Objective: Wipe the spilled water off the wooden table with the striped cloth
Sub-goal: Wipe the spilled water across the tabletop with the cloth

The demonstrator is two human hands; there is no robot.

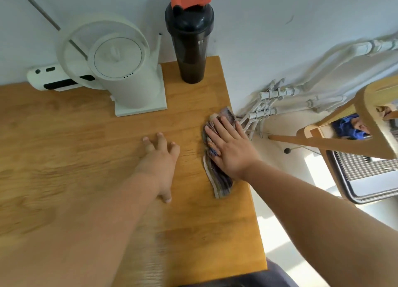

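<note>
Bare wooden table [64,157] left, white fan [129,75], black shaker bottle [191,49] (far edge) blocking

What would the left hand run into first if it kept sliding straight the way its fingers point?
Probably the white fan. The left hand lies on the wooden table, fingers aimed toward the wall, with bare wood between. The black shaker bottle stands further right, likely off that line, though the wide lens bends directions.

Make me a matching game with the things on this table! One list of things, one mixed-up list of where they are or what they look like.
Things:
1. striped cloth
2. shaker bottle
3. white fan
4. left hand

Clues:
A. orange cap on top
B. resting on bare wood
C. flat under the right hand
D. standing left of the bottle

Pairs: 1-C, 2-A, 3-D, 4-B
</note>
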